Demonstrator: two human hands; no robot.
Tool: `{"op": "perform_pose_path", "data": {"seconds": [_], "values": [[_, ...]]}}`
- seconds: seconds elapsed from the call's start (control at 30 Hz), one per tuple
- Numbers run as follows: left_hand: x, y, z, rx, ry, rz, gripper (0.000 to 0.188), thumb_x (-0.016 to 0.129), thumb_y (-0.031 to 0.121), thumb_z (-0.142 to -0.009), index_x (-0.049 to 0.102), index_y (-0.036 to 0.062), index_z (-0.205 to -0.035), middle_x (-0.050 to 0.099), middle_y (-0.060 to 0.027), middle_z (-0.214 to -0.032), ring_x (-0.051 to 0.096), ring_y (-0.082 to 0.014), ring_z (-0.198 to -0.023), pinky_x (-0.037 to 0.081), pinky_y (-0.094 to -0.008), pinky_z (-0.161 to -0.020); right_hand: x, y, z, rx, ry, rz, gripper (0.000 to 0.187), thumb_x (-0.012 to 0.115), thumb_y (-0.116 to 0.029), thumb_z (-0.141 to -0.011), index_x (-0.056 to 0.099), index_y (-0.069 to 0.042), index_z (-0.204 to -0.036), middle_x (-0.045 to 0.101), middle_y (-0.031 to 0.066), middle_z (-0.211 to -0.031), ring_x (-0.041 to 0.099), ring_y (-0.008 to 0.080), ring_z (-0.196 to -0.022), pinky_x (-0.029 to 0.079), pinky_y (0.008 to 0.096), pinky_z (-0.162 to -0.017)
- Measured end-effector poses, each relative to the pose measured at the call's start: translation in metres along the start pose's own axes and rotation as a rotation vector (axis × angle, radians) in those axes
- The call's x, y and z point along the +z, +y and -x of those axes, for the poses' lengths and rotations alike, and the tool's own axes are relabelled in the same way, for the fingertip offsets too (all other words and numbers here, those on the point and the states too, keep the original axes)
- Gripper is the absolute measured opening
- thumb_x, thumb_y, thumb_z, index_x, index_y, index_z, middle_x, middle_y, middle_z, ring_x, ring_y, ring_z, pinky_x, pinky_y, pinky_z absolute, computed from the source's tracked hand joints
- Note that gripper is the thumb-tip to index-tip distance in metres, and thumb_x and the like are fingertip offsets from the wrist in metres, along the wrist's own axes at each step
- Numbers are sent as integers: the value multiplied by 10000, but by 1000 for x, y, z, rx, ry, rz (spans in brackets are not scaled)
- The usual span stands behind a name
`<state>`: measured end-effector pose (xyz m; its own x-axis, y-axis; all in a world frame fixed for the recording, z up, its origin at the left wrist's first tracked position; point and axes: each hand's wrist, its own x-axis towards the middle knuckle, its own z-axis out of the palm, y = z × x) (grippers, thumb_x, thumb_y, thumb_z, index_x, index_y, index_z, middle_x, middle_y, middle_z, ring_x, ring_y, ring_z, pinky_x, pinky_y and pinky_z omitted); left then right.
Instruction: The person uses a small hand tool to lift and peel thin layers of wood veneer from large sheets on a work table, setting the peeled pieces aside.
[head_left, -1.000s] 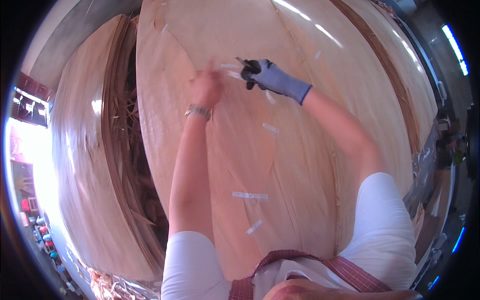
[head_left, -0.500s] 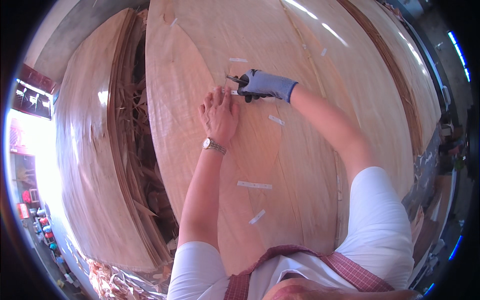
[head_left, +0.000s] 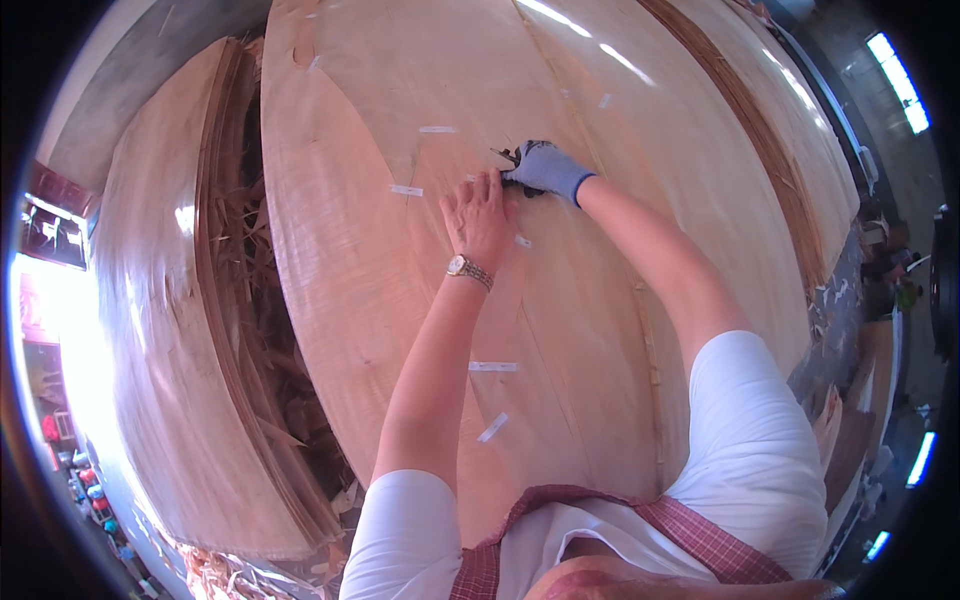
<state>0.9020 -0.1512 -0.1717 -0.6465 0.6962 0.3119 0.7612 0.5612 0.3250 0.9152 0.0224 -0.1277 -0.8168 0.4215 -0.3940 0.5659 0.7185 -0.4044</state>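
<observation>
My bare left hand (head_left: 480, 222) lies flat on a pale wood veneer sheet (head_left: 350, 260), fingers stretched out, with a metal-band watch (head_left: 468, 268) at the wrist. Just right of its fingertips, my right hand (head_left: 545, 170), in a blue-grey and black glove, is closed round a small dark tool (head_left: 509, 155) with a thin metal tip. Most of the tool is hidden in the glove. A white tape strip (head_left: 406, 190) sticks to the veneer left of my fingers, across a thin dark line. Another strip (head_left: 437, 129) is farther off.
More tape strips, one wide (head_left: 493, 367) and one slanted (head_left: 493, 427), are nearer me. To the left stands another veneer stack (head_left: 160, 300), with torn scraps (head_left: 245, 230) in the gap between. A layered brown edge (head_left: 740, 90) runs along the right.
Both hands have shifted right across the sheet, leaving a tape strip beside the dark line uncovered. The tool stays in my right hand. The whole view has slid slightly.
</observation>
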Motion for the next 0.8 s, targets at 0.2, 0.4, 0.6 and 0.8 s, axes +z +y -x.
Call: {"op": "perform_pose_path", "data": {"seconds": [0.2, 0.4, 0.6, 0.8], "values": [[1, 14, 7, -18, -38, -108, 468, 534, 355, -904, 522, 235, -1356, 485, -63, -1382, 435, -293, -1249, 323, -472, -968, 36, 37, 37, -5, 136, -278, 382, 609, -341, -841, 620, 4, -1003, 695, 199, -888, 682, 327, -850, 521, 420, -778], [-26, -50, -6, -79, -186, 118, 450, 508, 353, -920, 555, 155, -1322, 490, -118, -1390, 417, -328, -1285, 299, -509, -1036, 39, 21, 34, -241, 301, -433, 313, 575, -314, -873, 638, -22, -965, 696, 130, -778, 683, 252, -721, 520, 381, -718], [-30, -113, 37, -336, 171, -78, 507, 487, 334, -920, 507, 93, -1366, 441, -152, -1451, 342, -337, -1375, 222, -506, -1130, 22, -109, -79, -388, 55, -441, 318, 674, -359, -820, 669, -47, -880, 697, 56, -741, 658, 156, -676, 514, 341, -700], [-36, -116, 47, -325, 166, -86, 514, 488, 349, -919, 502, 126, -1382, 396, -145, -1484, 318, -344, -1388, 188, -483, -1141, 26, -214, -176, -266, 159, 223, 384, 677, -365, -802, 705, -39, -1003, 714, 142, -1001, 686, 298, -925, 528, 415, -826]]}}
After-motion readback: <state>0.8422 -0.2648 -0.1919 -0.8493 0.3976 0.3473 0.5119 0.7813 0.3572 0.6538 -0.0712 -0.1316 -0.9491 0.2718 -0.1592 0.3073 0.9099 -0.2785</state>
